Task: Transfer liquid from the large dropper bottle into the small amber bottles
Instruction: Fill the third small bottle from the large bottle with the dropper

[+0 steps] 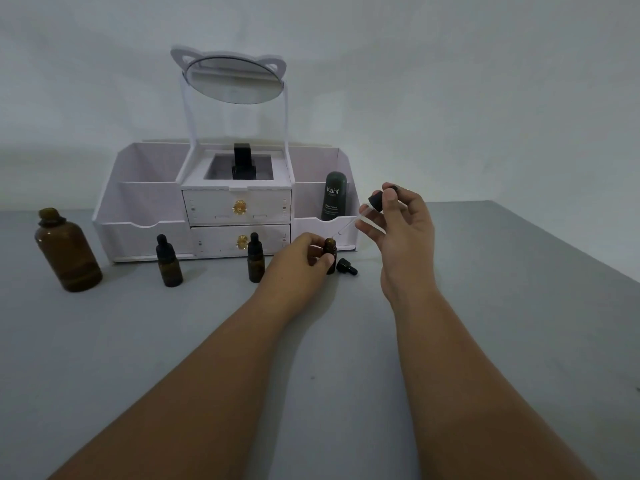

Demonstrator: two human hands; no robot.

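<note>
Two hands: left hand [304,252] clasped round open small amber bottle [330,252]; dropper [367,211] pinched by right hand [403,226].
Label read: "Kahf" on green tube [334,195].

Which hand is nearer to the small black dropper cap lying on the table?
Left. The left hand holds the open bottle beside the cap; the right hand is raised above it.

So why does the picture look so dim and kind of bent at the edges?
Head view: dim, flat light with soft shadows under the arms; the wide lens bends the table edge and leans the big brown bottle; the glass dropper in the right hand is faint.
</note>
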